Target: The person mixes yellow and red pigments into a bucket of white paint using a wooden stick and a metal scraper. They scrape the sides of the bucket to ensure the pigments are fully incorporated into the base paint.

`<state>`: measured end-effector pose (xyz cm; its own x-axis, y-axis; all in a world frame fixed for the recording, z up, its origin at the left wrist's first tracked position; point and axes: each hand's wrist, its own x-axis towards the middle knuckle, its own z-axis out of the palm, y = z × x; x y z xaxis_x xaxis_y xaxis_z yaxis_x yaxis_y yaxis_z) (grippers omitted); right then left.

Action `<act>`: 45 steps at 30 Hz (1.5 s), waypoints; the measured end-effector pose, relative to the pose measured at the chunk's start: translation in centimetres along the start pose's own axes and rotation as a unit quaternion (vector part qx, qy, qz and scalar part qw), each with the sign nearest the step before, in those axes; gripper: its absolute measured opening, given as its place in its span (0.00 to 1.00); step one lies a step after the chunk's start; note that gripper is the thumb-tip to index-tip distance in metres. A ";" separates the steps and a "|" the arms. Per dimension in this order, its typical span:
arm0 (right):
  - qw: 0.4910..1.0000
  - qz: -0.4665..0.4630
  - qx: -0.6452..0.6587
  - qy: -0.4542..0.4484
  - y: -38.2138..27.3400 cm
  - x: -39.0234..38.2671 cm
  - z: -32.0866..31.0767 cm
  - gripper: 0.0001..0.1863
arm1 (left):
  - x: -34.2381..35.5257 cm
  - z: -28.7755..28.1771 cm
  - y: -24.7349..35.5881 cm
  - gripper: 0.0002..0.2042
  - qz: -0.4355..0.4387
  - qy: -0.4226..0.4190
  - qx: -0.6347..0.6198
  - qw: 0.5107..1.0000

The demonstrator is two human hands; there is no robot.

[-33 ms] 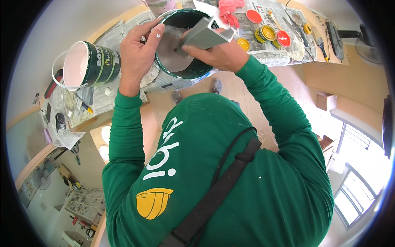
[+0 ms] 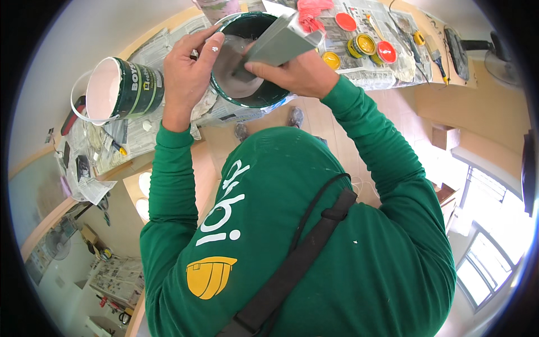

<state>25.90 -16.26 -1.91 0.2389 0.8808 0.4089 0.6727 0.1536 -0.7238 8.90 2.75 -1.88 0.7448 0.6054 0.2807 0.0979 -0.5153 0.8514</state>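
Fingers (image 2: 210, 42) on green bucket (image 2: 247, 62) rim, right hand (image 2: 292, 73) gripping flat grey tool (image 2: 278, 45).

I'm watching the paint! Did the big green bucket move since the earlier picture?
No. The green bucket sits just as near the white-filled tub and small yellow pots; left hand grips its rim.

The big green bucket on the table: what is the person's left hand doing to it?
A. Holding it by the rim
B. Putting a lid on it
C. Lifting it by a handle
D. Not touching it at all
A: the left hand grips the rim of the green bucket, fingers curled over its edge, while the right hand holds a flat grey tool down into it.
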 end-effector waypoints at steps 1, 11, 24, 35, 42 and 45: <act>1.000 0.026 0.005 0.004 -0.1 0.4 -0.1 0.15 | 0.0 -0.2 0.0 0.15 -0.007 -0.002 0.004 1.000; 0.995 0.102 -0.016 -0.002 0.0 0.2 -0.8 0.15 | 0.4 0.6 0.1 0.16 -0.001 0.020 -0.044 0.999; 0.996 0.023 0.029 0.078 1.2 0.5 -0.2 0.20 | 0.4 0.4 1.1 0.16 -0.011 0.019 -0.041 0.999; 0.999 -0.006 -0.013 0.041 0.6 -0.7 0.3 0.20 | 0.6 0.7 0.4 0.17 0.012 0.014 -0.023 1.000; 0.998 0.051 0.026 0.021 -0.1 -0.7 -0.1 0.16 | 0.5 1.1 0.4 0.17 0.016 0.009 -0.013 1.000; 0.998 0.062 0.012 0.023 1.4 -0.5 0.3 0.20 | 0.6 1.0 1.2 0.18 0.006 0.019 -0.049 0.999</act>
<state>26.53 -16.34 -3.26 0.3518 0.8724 0.3393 0.6192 0.0550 -0.7833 10.12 1.94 -1.13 0.7201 0.6228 0.3057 0.0224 -0.4613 0.8870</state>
